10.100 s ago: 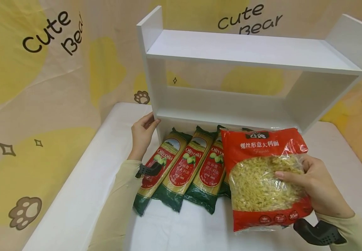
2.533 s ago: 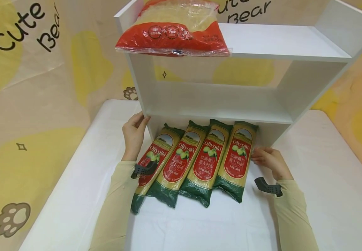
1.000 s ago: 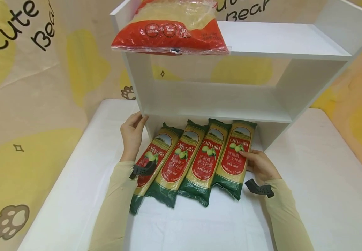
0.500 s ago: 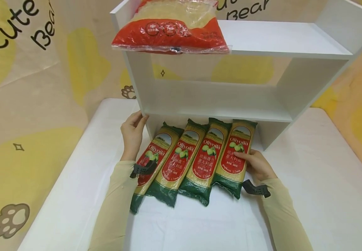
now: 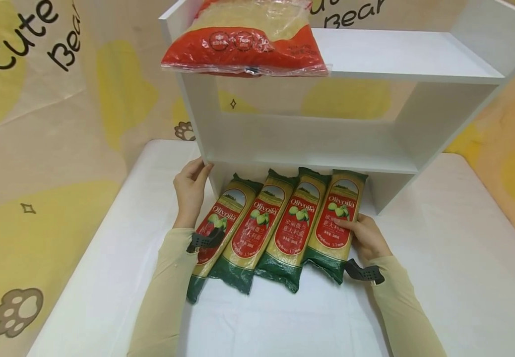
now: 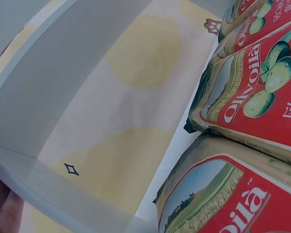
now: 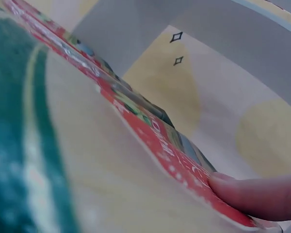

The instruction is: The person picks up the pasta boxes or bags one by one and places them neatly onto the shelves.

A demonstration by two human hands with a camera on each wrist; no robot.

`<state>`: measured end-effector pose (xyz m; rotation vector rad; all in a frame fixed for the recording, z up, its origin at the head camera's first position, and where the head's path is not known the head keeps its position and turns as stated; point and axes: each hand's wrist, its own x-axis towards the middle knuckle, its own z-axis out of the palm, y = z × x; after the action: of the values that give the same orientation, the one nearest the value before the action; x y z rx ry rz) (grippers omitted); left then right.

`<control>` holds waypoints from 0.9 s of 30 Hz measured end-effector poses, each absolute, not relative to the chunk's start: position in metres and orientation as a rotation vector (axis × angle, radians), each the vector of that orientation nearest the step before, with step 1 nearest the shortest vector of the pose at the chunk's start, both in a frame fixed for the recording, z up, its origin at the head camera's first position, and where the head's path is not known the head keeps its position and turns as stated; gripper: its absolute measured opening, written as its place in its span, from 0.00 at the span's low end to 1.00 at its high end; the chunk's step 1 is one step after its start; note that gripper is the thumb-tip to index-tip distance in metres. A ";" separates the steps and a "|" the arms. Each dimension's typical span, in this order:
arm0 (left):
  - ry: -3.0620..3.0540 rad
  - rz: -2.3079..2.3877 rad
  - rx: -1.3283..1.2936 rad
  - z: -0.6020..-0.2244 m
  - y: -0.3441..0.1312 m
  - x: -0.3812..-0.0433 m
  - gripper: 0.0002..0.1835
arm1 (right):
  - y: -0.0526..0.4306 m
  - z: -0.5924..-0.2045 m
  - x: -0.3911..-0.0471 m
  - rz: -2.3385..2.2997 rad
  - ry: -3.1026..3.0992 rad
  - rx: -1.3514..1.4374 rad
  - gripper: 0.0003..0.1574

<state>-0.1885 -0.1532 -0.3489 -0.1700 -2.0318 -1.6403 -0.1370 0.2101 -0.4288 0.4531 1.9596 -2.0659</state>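
My left hand [image 5: 189, 190] pinches the left side panel of a white shelf unit [image 5: 304, 165], near its lower board. In the left wrist view its fingers [image 6: 5, 208] show at the panel's edge. My right hand [image 5: 370, 237] holds the rightmost green-and-gold spaghetti pack [image 5: 337, 218] by its right edge, the thumb [image 7: 247, 194] lying over the red label and the other fingers hidden under it. Several like packs lie side by side, slanted, with their top ends under the lower board: one second from right [image 5: 295, 225], another [image 5: 257, 225], and the leftmost [image 5: 228, 208], partly behind the left wrist.
A red bag of fusilli [image 5: 248, 42] lies on the top board's left part, its front seal overhanging the edge. The unit stands on a white-covered table [image 5: 266, 327]. A patterned cloth [image 5: 74, 208] hangs behind and to the sides.
The fusilli bag went from my right hand to the top board. My right hand then came to the rightmost spaghetti pack and took hold of its edge. My left hand stayed on the panel.
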 end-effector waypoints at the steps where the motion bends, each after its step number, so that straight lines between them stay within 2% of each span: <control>1: -2.030 -1.640 -0.173 -0.348 -0.153 -0.189 0.13 | 0.210 -0.428 -0.137 -2.066 1.962 0.462 0.30; 14: -2.045 -1.647 -0.158 -0.348 -0.152 -0.189 0.13 | 0.207 -0.423 -0.124 -2.145 1.794 0.556 0.21; 21: -2.065 -1.645 -0.153 -0.347 -0.153 -0.186 0.14 | 0.205 -0.416 -0.114 -2.169 1.699 0.577 0.25; 27: -2.068 -1.623 -0.152 -0.346 -0.154 -0.185 0.14 | 0.204 -0.407 -0.105 -2.147 1.768 0.462 0.30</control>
<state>-0.1852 -0.1545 -0.3461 -0.1518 -2.0681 -1.6230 -0.1050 0.2038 -0.4075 0.4623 1.7684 -2.1467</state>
